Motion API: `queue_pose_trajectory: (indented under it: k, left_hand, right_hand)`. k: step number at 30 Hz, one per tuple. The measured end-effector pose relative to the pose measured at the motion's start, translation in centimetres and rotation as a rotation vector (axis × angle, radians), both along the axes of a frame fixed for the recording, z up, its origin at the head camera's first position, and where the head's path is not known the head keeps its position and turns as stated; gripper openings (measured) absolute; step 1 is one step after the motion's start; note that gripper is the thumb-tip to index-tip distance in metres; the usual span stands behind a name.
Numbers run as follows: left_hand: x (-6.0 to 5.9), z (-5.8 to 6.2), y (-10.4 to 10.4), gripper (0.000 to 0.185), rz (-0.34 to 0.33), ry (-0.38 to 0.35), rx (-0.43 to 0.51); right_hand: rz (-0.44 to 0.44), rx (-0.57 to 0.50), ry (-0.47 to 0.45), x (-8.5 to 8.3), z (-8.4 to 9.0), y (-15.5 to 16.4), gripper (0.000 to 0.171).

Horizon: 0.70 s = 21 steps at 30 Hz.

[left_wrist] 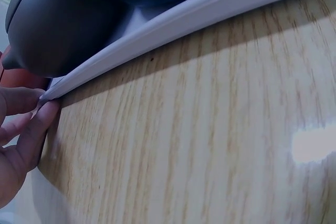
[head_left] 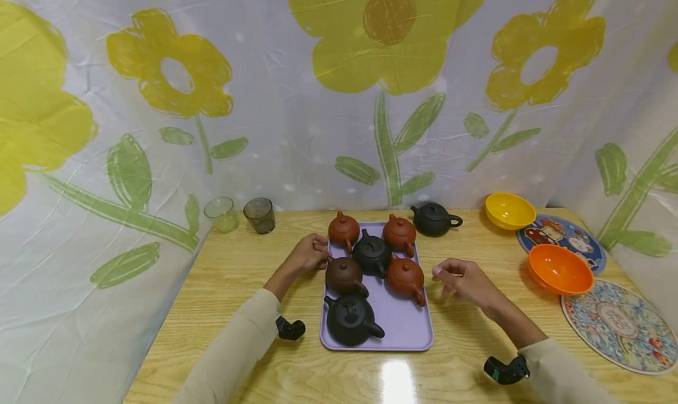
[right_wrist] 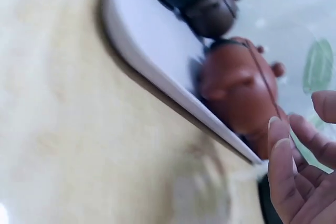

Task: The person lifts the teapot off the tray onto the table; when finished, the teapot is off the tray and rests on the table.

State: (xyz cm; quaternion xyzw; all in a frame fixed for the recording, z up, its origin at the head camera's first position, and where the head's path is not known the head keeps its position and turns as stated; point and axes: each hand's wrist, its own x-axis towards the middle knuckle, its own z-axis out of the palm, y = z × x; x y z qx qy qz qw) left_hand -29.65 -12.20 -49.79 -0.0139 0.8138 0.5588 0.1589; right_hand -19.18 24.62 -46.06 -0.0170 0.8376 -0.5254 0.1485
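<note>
A lilac tray (head_left: 402,327) lies mid-table with several small clay teapots on it: red-brown ones (head_left: 406,277), a dark brown one (head_left: 344,274) and black ones (head_left: 351,318). One more black teapot (head_left: 434,218) stands off the tray at the back right. My left hand (head_left: 309,254) is at the tray's left edge; in the left wrist view its fingertips (left_wrist: 39,119) pinch the tray rim (left_wrist: 210,9) under a dark teapot (left_wrist: 58,24). My right hand (head_left: 461,277) hovers just right of the tray, its fingers (right_wrist: 299,171) loosely curled and holding nothing, close to a red-brown teapot (right_wrist: 241,85).
Two glasses (head_left: 221,214) (head_left: 259,215) stand at the back left. A yellow bowl (head_left: 510,210) and an orange bowl (head_left: 559,268) sit at the right by two round patterned mats (head_left: 620,324). A flowered curtain (head_left: 339,98) closes off the table's back and sides.
</note>
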Motion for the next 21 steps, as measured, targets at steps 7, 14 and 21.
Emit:
queue_pose_trajectory:
  k: [7,14,21]
  left_hand:
    - [-0.2,-0.1,0.0,0.033,0.001,-0.003,0.009]
    - [-0.3,-0.2,-0.1,0.033,0.009,-0.007,0.01]
    - [-0.3,-0.3,-0.1,0.032,0.007,-0.002,0.015]
  right_hand:
    - [0.002,-0.032,0.033,1.9,-1.4,-1.7,0.029]
    - [-0.02,-0.047,0.043,2.6,-2.1,-2.7,0.028]
    - [-0.071,0.016,0.019,2.7,-2.8,-3.3,0.03]
